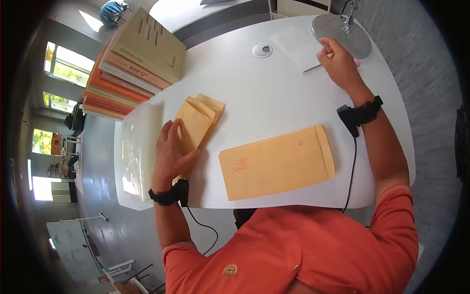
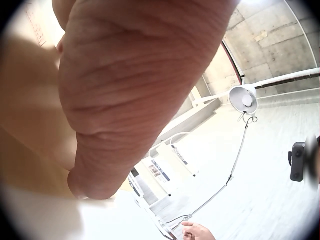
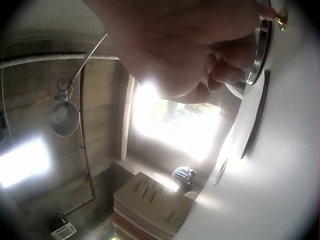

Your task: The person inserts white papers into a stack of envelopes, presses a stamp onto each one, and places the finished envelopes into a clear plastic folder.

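My left hand (image 1: 171, 152) rests on a small pile of brown paper envelopes (image 1: 196, 120), its thumb spread to the right over their lower edge. To the right lies one longer brown envelope (image 1: 276, 161) with red print. At the far right my right hand (image 1: 340, 66) is stretched out beside the lamp's round base (image 1: 338, 36), over the edge of a white paper sheet or envelope (image 1: 298, 49). Its fingers are loosely curled, with nothing visible in them. A small pink thing (image 1: 357, 62) shows at that hand's outer side; a gold knob (image 3: 281, 20) appears near the hand in the right wrist view.
Large books (image 1: 142, 49) form a stack at the back left. Clear plastic sheeting (image 1: 139, 152) lies along the left table edge. A round cable grommet (image 1: 262, 50) is set in the white table (image 1: 240, 93). A cable (image 1: 353, 166) hangs from the right wrist camera.
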Available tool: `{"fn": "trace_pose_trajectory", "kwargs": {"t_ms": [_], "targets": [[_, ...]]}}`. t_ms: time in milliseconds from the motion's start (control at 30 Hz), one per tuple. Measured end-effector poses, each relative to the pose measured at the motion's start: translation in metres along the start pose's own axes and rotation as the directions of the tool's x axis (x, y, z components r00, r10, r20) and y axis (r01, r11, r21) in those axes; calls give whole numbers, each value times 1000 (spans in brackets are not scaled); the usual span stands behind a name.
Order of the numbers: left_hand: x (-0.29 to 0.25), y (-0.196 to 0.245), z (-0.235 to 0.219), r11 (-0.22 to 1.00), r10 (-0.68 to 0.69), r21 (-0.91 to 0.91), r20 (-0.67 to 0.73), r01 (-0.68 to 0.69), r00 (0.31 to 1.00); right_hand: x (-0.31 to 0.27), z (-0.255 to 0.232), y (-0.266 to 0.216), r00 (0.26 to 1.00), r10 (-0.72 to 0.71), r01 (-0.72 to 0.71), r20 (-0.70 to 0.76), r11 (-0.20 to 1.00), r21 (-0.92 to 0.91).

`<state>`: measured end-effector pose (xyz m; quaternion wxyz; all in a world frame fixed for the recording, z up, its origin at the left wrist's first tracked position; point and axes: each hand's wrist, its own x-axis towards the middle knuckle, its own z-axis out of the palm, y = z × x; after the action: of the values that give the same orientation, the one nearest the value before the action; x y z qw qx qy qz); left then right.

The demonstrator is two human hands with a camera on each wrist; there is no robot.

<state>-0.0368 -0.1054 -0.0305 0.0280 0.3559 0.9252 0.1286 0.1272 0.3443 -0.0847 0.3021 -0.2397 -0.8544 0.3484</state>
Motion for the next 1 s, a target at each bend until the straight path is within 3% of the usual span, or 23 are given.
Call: {"fn": "trace_pose_trajectory", "kwargs": {"t_ms": [33, 67, 133, 200, 267, 333, 433, 567, 633, 733, 867, 967, 1000], "targets": [[1, 2, 0, 1000, -3, 30, 6, 3, 1000, -2, 2, 0, 993, -110, 111, -50, 994, 15], [2, 3, -1, 998, -7, 59, 11, 6, 1000, -3, 4, 0, 993, -110, 111, -51, 994, 15], [1, 6, -2, 993, -28, 116, 6, 27, 1000, -4, 5, -3, 977, 147, -178, 154, 961, 211], [-2, 15, -2, 985, -38, 168, 3, 37, 999, -3, -1, -8, 966, 189, -232, 177, 934, 271], [-11, 36, -8, 971, 241, 19, -28, -240, 970, -1, -9, -13, 952, 232, -287, 201, 902, 321], [-21, 84, -14, 899, 432, -106, 58, -425, 900, 0, -12, -19, 975, 166, -219, 150, 838, 500], [-22, 132, -2, 805, 593, -202, 233, -558, 771, 1, -12, -27, 978, 128, -200, 162, 786, 584], [-14, 152, 16, 791, 612, -199, 288, -579, 737, -13, -16, -57, 987, 53, -125, 149, 834, 537], [-14, 153, 17, 802, 597, -257, 314, -539, 738, -20, -23, -78, 981, 97, -150, 167, 926, 346], [-17, 153, 18, 796, 603, -257, 256, -549, 755, -21, -24, -81, 980, 5, -77, 197, 929, 362], [-17, 151, 13, 783, 617, -283, 238, -554, 750, -23, -30, -91, 968, -38, -74, 247, 901, 427], [-15, 143, 7, 778, 614, -273, 144, -565, 776, -30, -38, -102, 958, -77, -69, 276, 872, 485], [-14, 142, 4, 792, 589, -284, 122, -541, 799, -33, -40, -107, 953, -157, -4, 261, 851, 525]]}}
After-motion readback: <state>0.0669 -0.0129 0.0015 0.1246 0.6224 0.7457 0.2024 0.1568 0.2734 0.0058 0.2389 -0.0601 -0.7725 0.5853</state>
